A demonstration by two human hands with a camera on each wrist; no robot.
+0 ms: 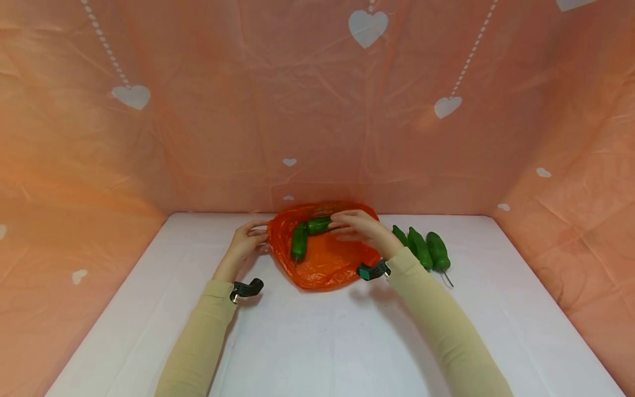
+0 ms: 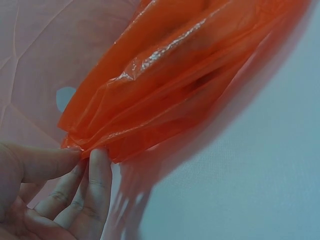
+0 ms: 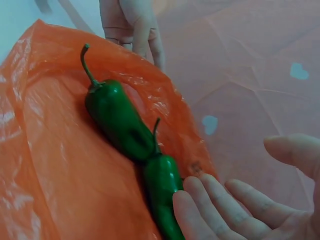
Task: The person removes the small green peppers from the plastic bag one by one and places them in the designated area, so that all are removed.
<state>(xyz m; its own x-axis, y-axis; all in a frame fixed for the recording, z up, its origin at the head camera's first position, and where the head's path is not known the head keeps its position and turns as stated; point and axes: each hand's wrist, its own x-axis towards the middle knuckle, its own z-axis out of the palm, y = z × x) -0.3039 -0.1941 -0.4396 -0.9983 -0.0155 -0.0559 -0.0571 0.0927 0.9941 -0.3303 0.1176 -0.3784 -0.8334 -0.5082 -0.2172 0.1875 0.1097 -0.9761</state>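
An orange plastic bag (image 1: 322, 264) lies spread with its mouth wide on the table, two green peppers inside it. One pepper (image 1: 299, 242) points toward the front; the other pepper (image 1: 319, 225) lies crosswise behind it, partly covered by my right hand. My left hand (image 1: 246, 241) pinches the bag's left edge between thumb and fingers, as the left wrist view also shows at the gathered orange plastic (image 2: 95, 142). Over the bag, my right hand (image 1: 361, 227) is held with fingers extended and thumb apart. In the right wrist view its fingertips (image 3: 192, 187) are right at the rear pepper (image 3: 162, 187).
Several more green peppers (image 1: 438, 251) lie side by side on the white table (image 1: 307, 342), right of the bag and beyond my right forearm. A peach-coloured sheet (image 1: 307, 121) with white hearts hangs behind and along both sides.
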